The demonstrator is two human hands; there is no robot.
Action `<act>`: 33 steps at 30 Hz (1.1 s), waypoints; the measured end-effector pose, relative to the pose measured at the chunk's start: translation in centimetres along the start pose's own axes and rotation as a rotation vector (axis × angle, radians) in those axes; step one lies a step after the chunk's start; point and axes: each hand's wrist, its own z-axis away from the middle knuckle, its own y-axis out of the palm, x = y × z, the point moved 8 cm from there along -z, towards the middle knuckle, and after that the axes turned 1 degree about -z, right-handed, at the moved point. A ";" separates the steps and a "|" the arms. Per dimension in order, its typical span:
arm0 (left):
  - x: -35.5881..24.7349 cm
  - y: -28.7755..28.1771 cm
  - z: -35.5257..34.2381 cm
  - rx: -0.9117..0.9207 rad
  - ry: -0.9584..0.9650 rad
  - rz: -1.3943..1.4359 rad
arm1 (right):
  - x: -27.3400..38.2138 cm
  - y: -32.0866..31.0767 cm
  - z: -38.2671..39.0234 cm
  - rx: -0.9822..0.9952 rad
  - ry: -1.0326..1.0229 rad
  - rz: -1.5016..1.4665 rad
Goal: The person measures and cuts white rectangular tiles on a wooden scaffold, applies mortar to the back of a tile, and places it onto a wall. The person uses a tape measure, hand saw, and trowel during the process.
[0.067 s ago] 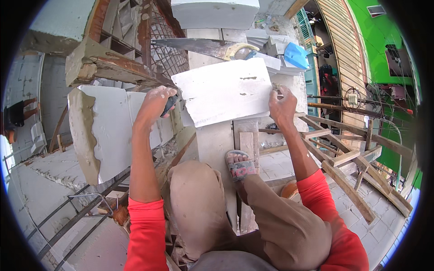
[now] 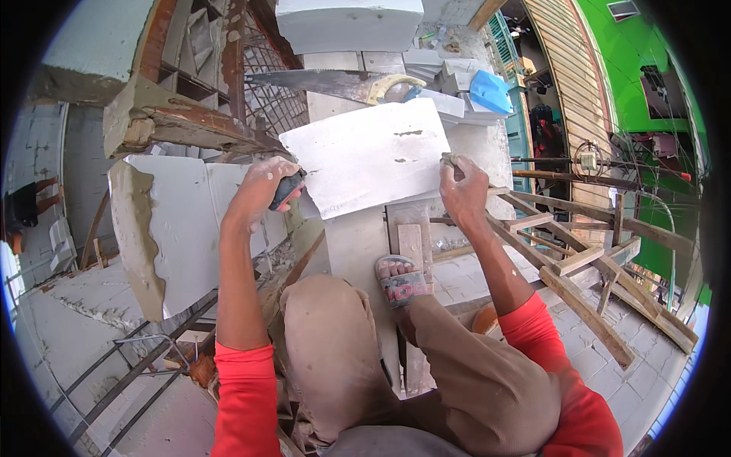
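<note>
One white block [image 2: 365, 160] lies before me, near the saw [image 2: 320, 84]. At its left end, my left grip [image 2: 260, 186] is closed around a dark object [image 2: 286, 191]; at its right, my right grip [image 2: 466, 190] is pinched together, on what I cannot tell.

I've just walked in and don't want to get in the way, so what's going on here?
A person in red sleeves has a hand at each end of a white block. The left hand grips a dark object by the block's left end. The right hand is curled at the right end; whether it pinches something small is unclear. Beyond the block lies a handsaw, with a blue item to its right.
</note>
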 end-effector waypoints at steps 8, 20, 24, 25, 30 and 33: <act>1.1 0.8 -0.4 -0.116 -0.100 -0.016 | -0.7 -1.9 -3.3 0.063 0.012 0.251; -0.2 4.3 -1.6 -0.141 -0.123 0.391 | -2.7 3.4 -10.1 0.191 0.064 0.116; -4.9 4.1 -8.0 -0.194 -0.088 0.121 | -4.8 -0.2 -2.9 0.143 0.274 0.135; -6.1 4.6 -10.6 -0.164 -0.066 0.044 | -4.9 -0.7 -1.1 0.125 0.308 0.160; -15.3 11.4 -15.9 0.005 0.186 -0.305 | -1.7 0.6 7.5 0.332 0.477 0.049; -18.1 16.2 -14.7 0.116 0.260 -0.219 | -0.4 4.2 10.8 0.368 0.395 -0.034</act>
